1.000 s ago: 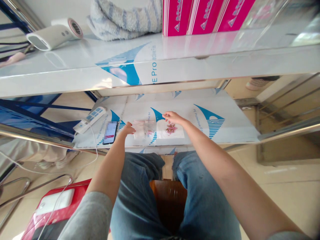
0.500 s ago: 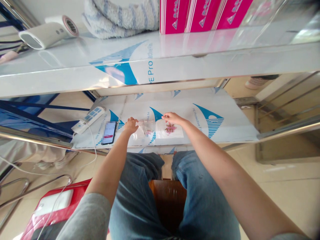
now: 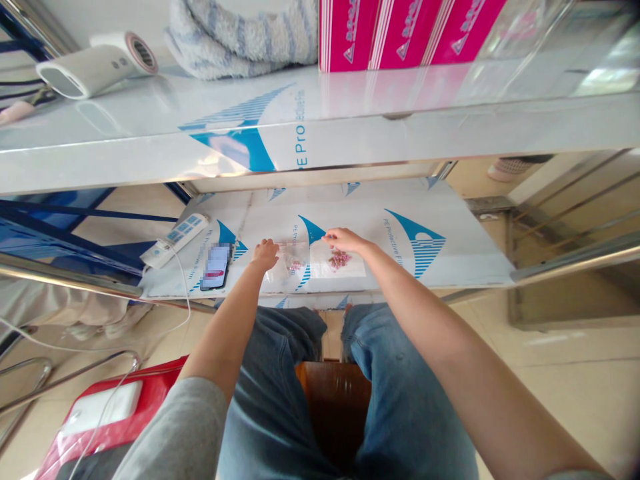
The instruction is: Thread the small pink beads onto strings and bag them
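Shelf of pale metal under blue-printed protective film (image 3: 370,202) bears a flat white rectangular sheet (image 3: 354,271), with a clear plastic bag (image 3: 287,272) to its left. The left hand (image 3: 266,254), fingers loosely curled, is at the bag's left end; whether it grips the plastic cannot be told. The right hand (image 3: 345,238) is near the sheet's far edge, fingertips drawn close; whether they meet or pinch anything is too small to tell. A small pile of pink beadlike pieces (image 3: 340,260) lies on the sheet. Best handling, in all likelihood: steady the slippery bag lightly, pinch pieces singly, keep the wrist off the pile.
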`<action>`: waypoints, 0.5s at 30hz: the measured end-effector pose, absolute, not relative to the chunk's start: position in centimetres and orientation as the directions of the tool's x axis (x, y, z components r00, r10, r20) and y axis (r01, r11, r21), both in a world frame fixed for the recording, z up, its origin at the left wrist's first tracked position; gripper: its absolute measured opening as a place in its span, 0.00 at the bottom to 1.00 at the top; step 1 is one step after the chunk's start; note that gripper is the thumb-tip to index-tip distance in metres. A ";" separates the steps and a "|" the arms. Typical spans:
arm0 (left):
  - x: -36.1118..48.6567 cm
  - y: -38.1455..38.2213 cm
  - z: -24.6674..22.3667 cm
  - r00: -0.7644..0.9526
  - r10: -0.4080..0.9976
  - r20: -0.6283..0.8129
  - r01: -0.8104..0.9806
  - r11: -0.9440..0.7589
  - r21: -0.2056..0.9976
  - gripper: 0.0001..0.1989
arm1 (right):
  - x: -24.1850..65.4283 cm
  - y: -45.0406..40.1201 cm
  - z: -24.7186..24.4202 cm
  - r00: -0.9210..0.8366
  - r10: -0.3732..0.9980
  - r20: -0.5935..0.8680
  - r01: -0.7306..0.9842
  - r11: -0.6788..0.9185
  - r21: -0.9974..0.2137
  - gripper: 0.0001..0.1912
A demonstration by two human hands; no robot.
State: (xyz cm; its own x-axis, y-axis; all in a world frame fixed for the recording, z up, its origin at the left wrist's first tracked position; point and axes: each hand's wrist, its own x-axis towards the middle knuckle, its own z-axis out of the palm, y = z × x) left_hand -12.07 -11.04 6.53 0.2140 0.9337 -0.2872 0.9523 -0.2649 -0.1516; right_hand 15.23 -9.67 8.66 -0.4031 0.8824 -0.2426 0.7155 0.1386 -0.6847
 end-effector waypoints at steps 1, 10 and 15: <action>-12.0 -11.1 6.6 0.215 0.933 -0.288 0.951 -0.267 -0.158 0.14 | 15.2 -9.7 8.7 -0.404 0.881 -0.246 0.721 0.142 -0.678 0.17; -11.6 -11.0 6.4 0.180 0.935 -0.306 0.954 -0.241 -0.176 0.14 | 15.2 -9.7 8.7 -0.402 0.881 -0.250 0.738 0.150 -0.658 0.19; -11.1 -10.9 6.8 0.182 0.931 -0.317 0.951 -0.249 -0.185 0.13 | 15.3 -9.8 9.0 -0.391 0.882 -0.261 0.731 0.125 -0.671 0.17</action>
State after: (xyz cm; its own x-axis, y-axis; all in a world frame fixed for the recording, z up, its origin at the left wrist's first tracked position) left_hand -11.09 -10.92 6.75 0.1816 0.9308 -0.3172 0.9507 -0.2486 -0.1852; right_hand 15.26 -9.79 8.97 -0.3913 0.8824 -0.2613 0.7307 0.1253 -0.6711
